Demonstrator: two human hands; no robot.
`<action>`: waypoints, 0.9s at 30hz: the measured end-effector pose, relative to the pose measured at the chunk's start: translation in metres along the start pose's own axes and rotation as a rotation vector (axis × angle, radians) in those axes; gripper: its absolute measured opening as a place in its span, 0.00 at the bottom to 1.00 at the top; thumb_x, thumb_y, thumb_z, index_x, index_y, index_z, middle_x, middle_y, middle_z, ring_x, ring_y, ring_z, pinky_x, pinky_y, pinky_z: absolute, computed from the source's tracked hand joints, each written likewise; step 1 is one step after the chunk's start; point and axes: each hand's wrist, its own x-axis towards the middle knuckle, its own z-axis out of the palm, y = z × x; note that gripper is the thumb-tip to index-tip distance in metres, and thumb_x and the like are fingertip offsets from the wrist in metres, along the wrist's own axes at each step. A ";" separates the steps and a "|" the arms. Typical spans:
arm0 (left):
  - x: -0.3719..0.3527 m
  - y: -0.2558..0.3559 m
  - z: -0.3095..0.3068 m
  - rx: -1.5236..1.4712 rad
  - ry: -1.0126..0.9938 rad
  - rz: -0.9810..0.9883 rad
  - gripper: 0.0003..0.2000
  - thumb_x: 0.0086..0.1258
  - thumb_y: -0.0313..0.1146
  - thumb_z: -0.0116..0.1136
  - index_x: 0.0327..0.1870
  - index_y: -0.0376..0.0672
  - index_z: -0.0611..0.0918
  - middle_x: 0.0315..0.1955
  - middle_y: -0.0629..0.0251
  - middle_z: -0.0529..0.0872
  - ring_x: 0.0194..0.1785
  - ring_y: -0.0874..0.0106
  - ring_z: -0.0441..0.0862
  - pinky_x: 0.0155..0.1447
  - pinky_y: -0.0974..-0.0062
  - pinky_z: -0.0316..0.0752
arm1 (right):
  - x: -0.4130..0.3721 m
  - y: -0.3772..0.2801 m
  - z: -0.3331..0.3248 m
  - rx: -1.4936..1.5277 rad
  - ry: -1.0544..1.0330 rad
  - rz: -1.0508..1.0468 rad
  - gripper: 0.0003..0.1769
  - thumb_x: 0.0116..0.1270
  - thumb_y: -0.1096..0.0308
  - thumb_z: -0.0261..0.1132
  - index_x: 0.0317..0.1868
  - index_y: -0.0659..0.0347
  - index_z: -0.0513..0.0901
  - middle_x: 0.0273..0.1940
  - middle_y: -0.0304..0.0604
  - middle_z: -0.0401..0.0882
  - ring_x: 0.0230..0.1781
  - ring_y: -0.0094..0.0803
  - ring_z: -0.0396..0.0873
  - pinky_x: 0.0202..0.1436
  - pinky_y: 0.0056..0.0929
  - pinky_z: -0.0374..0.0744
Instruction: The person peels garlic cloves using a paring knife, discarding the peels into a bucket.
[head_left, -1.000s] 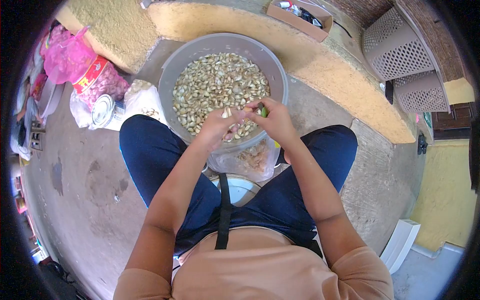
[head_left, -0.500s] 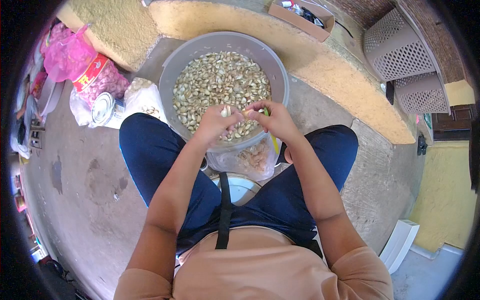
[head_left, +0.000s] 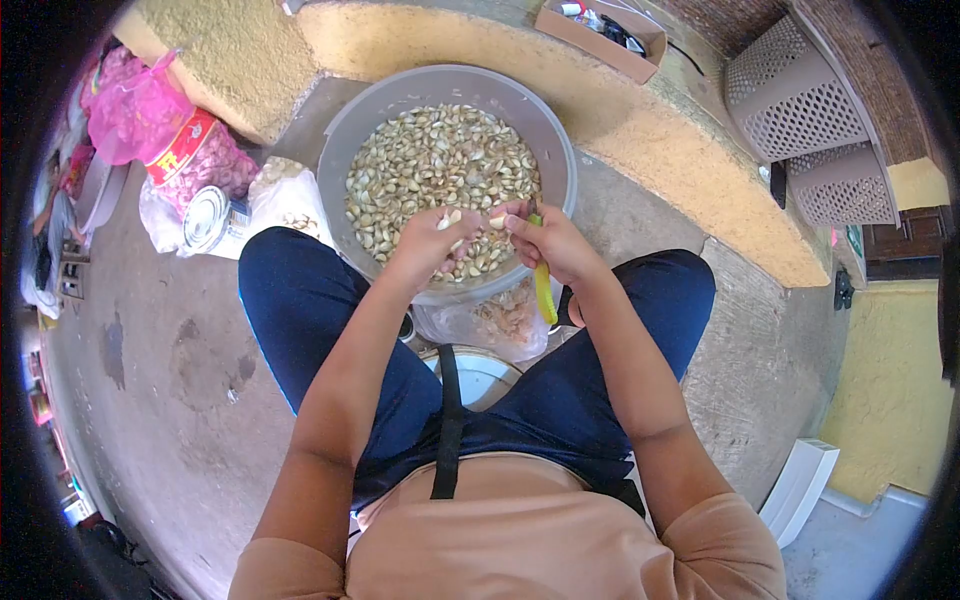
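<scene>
A large grey tub (head_left: 335, 165) on the ground holds a great many garlic cloves (head_left: 435, 150). Over its near edge, my left hand (head_left: 430, 240) is closed round pale garlic cloves, one showing between thumb and fingers. Close beside it on the right, my right hand (head_left: 548, 240) grips a knife with a yellow-green handle (head_left: 545, 295), which hangs down from the palm. Between that hand's thumb and forefinger sits a small pale piece. Below the tub rim lies a clear plastic bag (head_left: 500, 325) with peelings in it.
Pink mesh sacks (head_left: 205, 165), a tin can (head_left: 207, 220) and a white bag (head_left: 290, 205) stand left of the tub. A cardboard box (head_left: 605, 40) rests on the low wall (head_left: 680, 170). Grey perforated crates (head_left: 800, 100) are at the upper right.
My hands have drawn slightly apart. The right hand has turned, so more of the yellow-green handle shows, and the piece in its fingertips is now visible.
</scene>
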 end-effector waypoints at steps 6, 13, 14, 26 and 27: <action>-0.002 0.001 0.005 0.100 -0.029 0.041 0.09 0.58 0.32 0.59 0.35 0.38 0.76 0.14 0.74 0.71 0.14 0.85 0.63 0.14 0.89 0.54 | 0.001 0.002 0.002 0.109 -0.053 0.004 0.12 0.63 0.67 0.56 0.46 0.61 0.74 0.16 0.28 0.62 0.13 0.15 0.57 0.16 0.17 0.60; -0.002 0.002 0.002 0.053 -0.030 0.061 0.07 0.57 0.32 0.60 0.33 0.40 0.78 0.16 0.73 0.73 0.16 0.86 0.66 0.17 0.89 0.58 | 0.001 0.005 0.010 0.204 0.108 -0.047 0.12 0.61 0.68 0.59 0.45 0.61 0.72 0.17 0.28 0.63 0.14 0.15 0.58 0.16 0.17 0.60; -0.002 0.001 0.000 0.067 -0.034 0.058 0.07 0.56 0.32 0.60 0.32 0.40 0.78 0.16 0.73 0.73 0.16 0.86 0.66 0.17 0.89 0.58 | 0.001 0.005 0.009 0.216 0.109 -0.038 0.12 0.60 0.68 0.59 0.44 0.61 0.72 0.17 0.29 0.63 0.14 0.15 0.58 0.16 0.17 0.60; -0.002 0.003 -0.003 0.262 -0.064 0.117 0.06 0.59 0.32 0.58 0.32 0.41 0.79 0.16 0.73 0.74 0.17 0.85 0.68 0.18 0.87 0.61 | 0.002 0.007 0.013 -0.174 0.168 -0.077 0.16 0.51 0.63 0.68 0.37 0.64 0.77 0.24 0.35 0.74 0.15 0.16 0.66 0.15 0.17 0.65; -0.002 0.002 -0.003 0.267 -0.067 0.117 0.06 0.59 0.32 0.57 0.33 0.41 0.79 0.16 0.73 0.74 0.17 0.85 0.68 0.18 0.87 0.61 | 0.003 0.007 0.012 -0.189 0.170 -0.081 0.16 0.51 0.64 0.69 0.37 0.65 0.77 0.24 0.35 0.74 0.15 0.16 0.66 0.15 0.17 0.65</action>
